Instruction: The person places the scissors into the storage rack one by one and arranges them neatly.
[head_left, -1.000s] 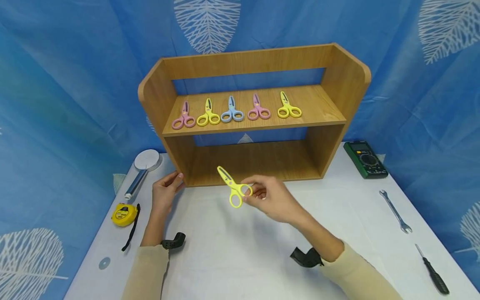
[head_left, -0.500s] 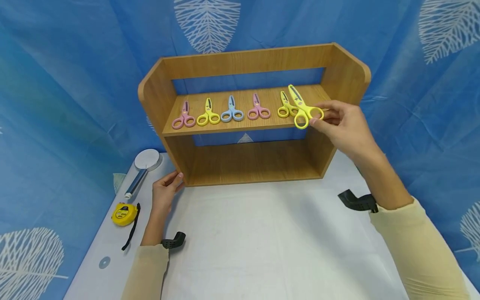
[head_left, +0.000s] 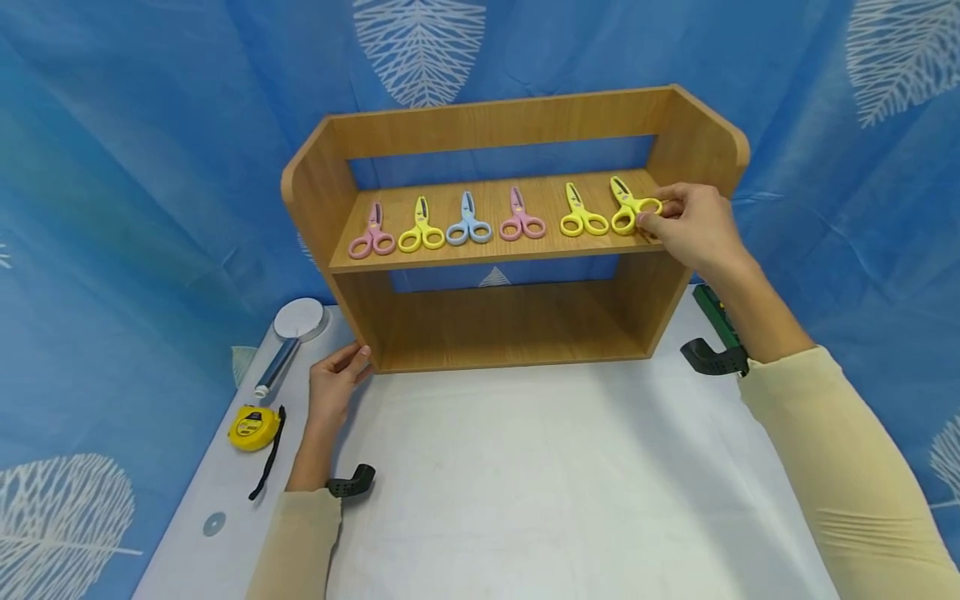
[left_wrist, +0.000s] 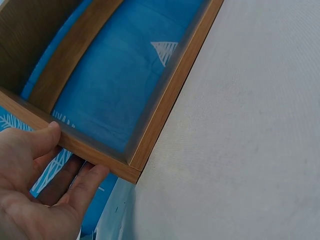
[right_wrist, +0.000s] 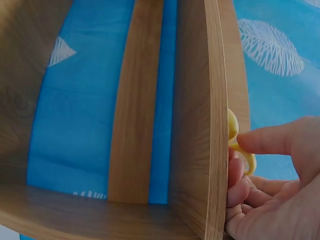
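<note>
My right hand [head_left: 701, 225] pinches one handle loop of a yellow pair of scissors [head_left: 628, 202] at the right end of the upper board of a wooden shelf [head_left: 517, 104]. Its blades point away, and it seems to lie on or just above the board. To its left lie another yellow pair of scissors [head_left: 579, 211], a pink pair [head_left: 517, 216], a blue pair [head_left: 468, 219] and further pairs in a row. At the lower left corner, my left hand [head_left: 333, 387] holds the side panel [left_wrist: 80, 145], with thumb and fingers against its edge.
Left of the shelf lie a round white-headed tool with a handle [head_left: 277, 367], a yellow tape measure [head_left: 253, 428] and a grey washer [head_left: 213, 523]. A green meter [head_left: 712, 312] is partly hidden behind my right arm. A blue patterned cloth [head_left: 150, 208] hangs behind.
My right hand has carried the yellow scissors from in front of the shelf up and right to the upper board's right end. The left hand stays at the corner.
</note>
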